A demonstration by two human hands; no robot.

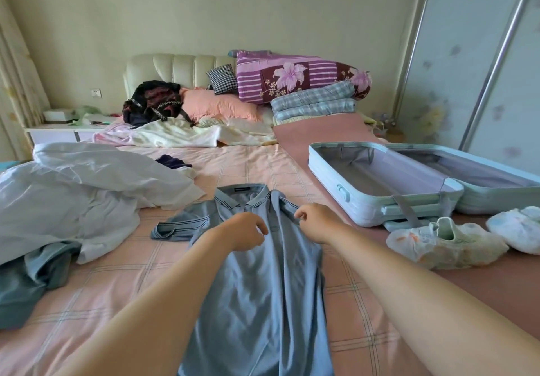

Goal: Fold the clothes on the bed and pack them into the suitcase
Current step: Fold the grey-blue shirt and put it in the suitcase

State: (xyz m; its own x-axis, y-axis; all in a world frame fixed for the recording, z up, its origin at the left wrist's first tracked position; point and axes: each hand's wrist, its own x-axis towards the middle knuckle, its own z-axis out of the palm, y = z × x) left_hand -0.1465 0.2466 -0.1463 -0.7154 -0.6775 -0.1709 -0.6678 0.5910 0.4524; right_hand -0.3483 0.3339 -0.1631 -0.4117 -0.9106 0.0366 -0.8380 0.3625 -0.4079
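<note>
Folding has begun on the blue shirt (257,273), flat on the bed (117,288) beside the open suitcase (380,188) — right hand (317,222) pinching shoulder cloth, left hand (245,231) fingers curled over the chest, grip unclear — and next the spread sleeve (178,225) likely needs turning in.

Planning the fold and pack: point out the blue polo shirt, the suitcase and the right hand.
blue polo shirt (257,288), head view, front panel.
suitcase (368,204), head view, outer wall.
right hand (317,223), head view, back of hand.

The polo shirt (257,302) runs off the bottom edge.
</note>
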